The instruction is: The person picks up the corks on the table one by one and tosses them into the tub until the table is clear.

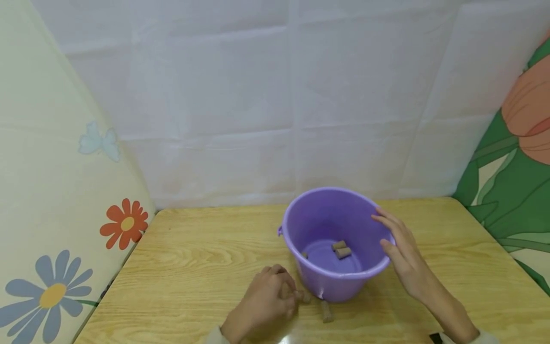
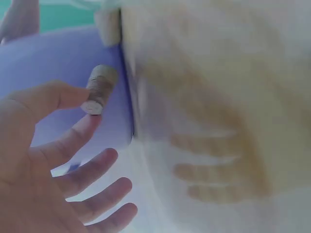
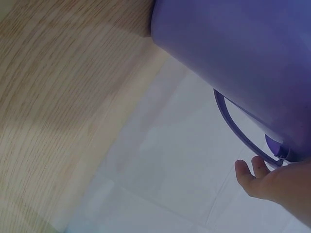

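A purple bucket [image 1: 331, 286] stands on the table with several brown corks in it, among them a cork [image 1: 343, 252] on its floor. My left hand [image 1: 270, 296] is low beside the bucket's near left side. In the left wrist view, its thumb and index finger pinch a cork [image 2: 100, 90], while the other fingers are spread. Another cork [image 1: 326, 311] lies on the table in front of the bucket. At the bucket's right rim, my right hand [image 1: 406, 263] holds on with fingers and thumb. Two of its fingers [image 3: 248, 177] show outside, near the handle.
The wooden table [image 1: 206, 248] carries the bucket. A white cloth [image 1: 215, 95] hangs behind it, with flower-patterned cloths on both sides. The bucket's purple handle [image 3: 238, 131] hangs along its outer side.
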`<control>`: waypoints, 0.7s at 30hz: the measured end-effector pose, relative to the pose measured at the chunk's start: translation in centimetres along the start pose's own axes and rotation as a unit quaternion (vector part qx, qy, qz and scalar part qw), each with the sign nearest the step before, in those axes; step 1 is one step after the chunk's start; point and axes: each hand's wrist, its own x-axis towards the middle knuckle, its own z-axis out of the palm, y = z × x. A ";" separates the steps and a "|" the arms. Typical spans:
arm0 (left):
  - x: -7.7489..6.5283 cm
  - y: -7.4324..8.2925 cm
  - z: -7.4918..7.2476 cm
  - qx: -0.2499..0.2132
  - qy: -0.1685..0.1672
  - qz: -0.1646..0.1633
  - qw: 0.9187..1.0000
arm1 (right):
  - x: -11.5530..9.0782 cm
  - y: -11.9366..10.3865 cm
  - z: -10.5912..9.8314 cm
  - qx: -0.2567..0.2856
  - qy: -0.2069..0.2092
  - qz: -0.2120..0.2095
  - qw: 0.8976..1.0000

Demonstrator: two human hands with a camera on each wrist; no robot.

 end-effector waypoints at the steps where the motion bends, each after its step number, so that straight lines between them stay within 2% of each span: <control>1: 0.1 -0.3 -0.3 0.000 0.011 0.000 1.000 | 0.0 0.0 0.0 0.000 0.001 -0.001 1.000; 6: 0.2 -1.4 -2.0 -0.013 0.062 -0.006 0.998 | 0.0 0.0 0.0 -0.001 0.002 -0.004 1.000; 11: 0.3 -2.1 -3.6 -0.021 0.124 -0.009 0.992 | 0.0 0.0 0.0 -0.002 0.003 -0.007 1.000; 16: 0.5 -2.4 -4.8 -0.030 0.193 -0.011 0.981 | 0.0 0.0 0.1 -0.001 0.002 -0.006 1.000; 21: 1.0 -2.1 -5.9 -0.042 0.263 0.006 0.964 | 0.0 -0.1 0.1 -0.002 0.001 -0.004 1.000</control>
